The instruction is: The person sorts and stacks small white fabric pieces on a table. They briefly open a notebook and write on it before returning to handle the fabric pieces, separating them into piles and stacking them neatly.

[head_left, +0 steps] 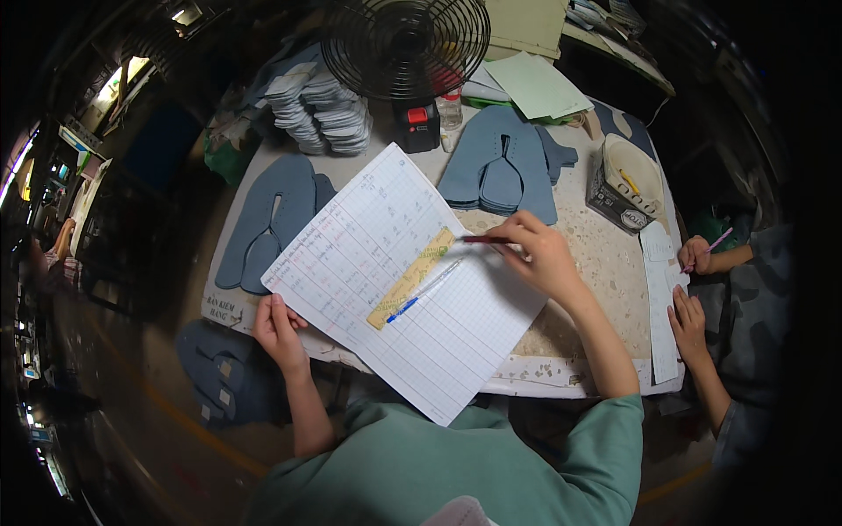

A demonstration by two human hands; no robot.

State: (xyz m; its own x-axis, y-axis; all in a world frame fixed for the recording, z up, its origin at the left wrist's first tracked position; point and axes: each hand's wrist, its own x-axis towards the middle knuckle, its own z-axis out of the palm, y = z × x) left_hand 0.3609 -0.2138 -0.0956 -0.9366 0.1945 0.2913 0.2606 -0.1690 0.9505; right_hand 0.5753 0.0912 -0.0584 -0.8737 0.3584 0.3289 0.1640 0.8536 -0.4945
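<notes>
An open gridded notebook (351, 254) lies tilted across the table's front edge, its left page full of handwriting. My left hand (282, 337) pinches its left corner, thumb on top. Over the right page, my right hand (545, 263) holds a dark red pen (482, 238), its tip pointing left near the fold. A yellow strip (410, 279) with green print rests along the fold. Beside it lies a clear pen with a blue end (403, 309). Grey-blue cut pieces (250, 223) sit left of the notebook, partly covered by it.
Stacked grey-blue pieces (491, 162), bundled pale pieces (329, 110), a black fan (406, 48) and a bottle (449, 112) stand behind. A box (614, 193) is at right. Another person's hands (689, 323) rest near a long paper sheet (660, 298), one holding a purple pen (721, 237).
</notes>
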